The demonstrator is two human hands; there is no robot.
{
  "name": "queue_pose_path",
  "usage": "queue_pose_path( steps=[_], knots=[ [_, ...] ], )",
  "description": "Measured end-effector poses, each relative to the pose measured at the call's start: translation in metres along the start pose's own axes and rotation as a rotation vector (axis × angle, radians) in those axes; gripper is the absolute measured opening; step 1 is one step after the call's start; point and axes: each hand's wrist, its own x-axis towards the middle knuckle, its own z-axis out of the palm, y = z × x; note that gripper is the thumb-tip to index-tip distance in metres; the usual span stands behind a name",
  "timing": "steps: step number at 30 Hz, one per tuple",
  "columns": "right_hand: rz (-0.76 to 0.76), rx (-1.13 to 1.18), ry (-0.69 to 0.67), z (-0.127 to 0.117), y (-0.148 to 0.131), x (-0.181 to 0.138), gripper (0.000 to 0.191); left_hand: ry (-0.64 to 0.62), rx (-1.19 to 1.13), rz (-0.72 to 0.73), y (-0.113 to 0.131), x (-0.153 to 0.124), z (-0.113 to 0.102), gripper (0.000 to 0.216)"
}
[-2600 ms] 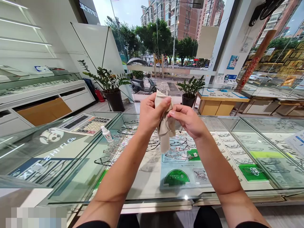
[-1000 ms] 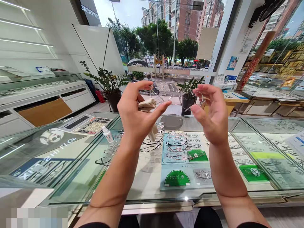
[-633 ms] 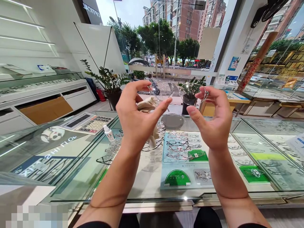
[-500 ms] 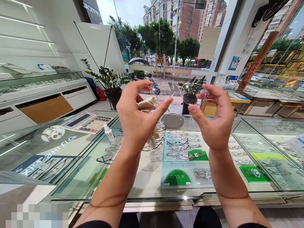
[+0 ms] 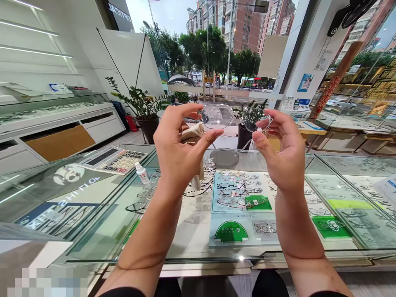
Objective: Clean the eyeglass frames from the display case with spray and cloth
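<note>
A pair of thin-rimmed glasses (image 5: 216, 116) with clear lenses is held up at chest height over the glass counter (image 5: 93, 198). My left hand (image 5: 177, 152) pinches the left lens rim between thumb and forefinger, with a beige cleaning cloth (image 5: 193, 136) tucked in its palm. My right hand (image 5: 283, 154) pinches the right side of the frame, its other fingers curled.
A calculator (image 5: 109, 159) and a small white dropper bottle (image 5: 142, 173) stand on the counter at left. Several spectacle frames on trays (image 5: 238, 194) lie inside the glass case. Potted plants (image 5: 142, 111) and a glass shopfront stand beyond.
Earlier my hands rubbed the glasses with the cloth low over the counter. They have since risen and spread apart, and the glasses are now held up level and turned slightly.
</note>
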Motion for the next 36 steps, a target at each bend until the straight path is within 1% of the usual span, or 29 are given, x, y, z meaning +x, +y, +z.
queue_pose_path(
  steps=[7, 11, 18, 23, 27, 29, 32, 33, 34, 36],
  knots=[
    [-0.013, -0.038, 0.004, 0.001, -0.001, 0.001, 0.048, 0.026, 0.032, -0.005, 0.002, -0.001, -0.001, 0.054],
    [0.006, -0.032, -0.034, 0.0, 0.003, 0.003, 0.048, 0.03, 0.01, -0.028, 0.001, -0.001, -0.001, 0.054],
    [0.012, -0.002, -0.07, -0.002, 0.013, 0.007, 0.051, -0.031, -0.04, -0.032, -0.003, -0.002, 0.002, 0.067],
    [0.035, 0.001, -0.078, -0.001, 0.013, 0.008, 0.051, 0.015, -0.015, -0.032, -0.002, -0.003, 0.002, 0.058],
    [0.058, 0.023, -0.118, -0.001, 0.015, 0.008, 0.051, 0.041, 0.016, -0.027, -0.002, -0.003, 0.002, 0.059],
    [0.07, 0.038, -0.142, -0.001, 0.016, 0.008, 0.05, 0.006, 0.031, -0.019, -0.005, -0.005, 0.003, 0.065],
    [0.084, 0.041, -0.158, 0.0, 0.019, 0.007, 0.051, -0.125, 0.008, -0.013, -0.008, -0.007, 0.004, 0.079],
    [0.088, 0.041, -0.163, 0.0, 0.02, 0.007, 0.052, -0.151, 0.001, -0.013, -0.009, -0.007, 0.003, 0.081],
    [0.094, 0.043, -0.169, 0.001, 0.021, 0.007, 0.052, -0.152, 0.001, -0.012, -0.009, -0.008, 0.003, 0.08],
    [0.107, 0.054, -0.178, 0.003, 0.022, 0.007, 0.054, -0.097, 0.025, 0.001, -0.008, -0.007, 0.002, 0.076]
  ],
)
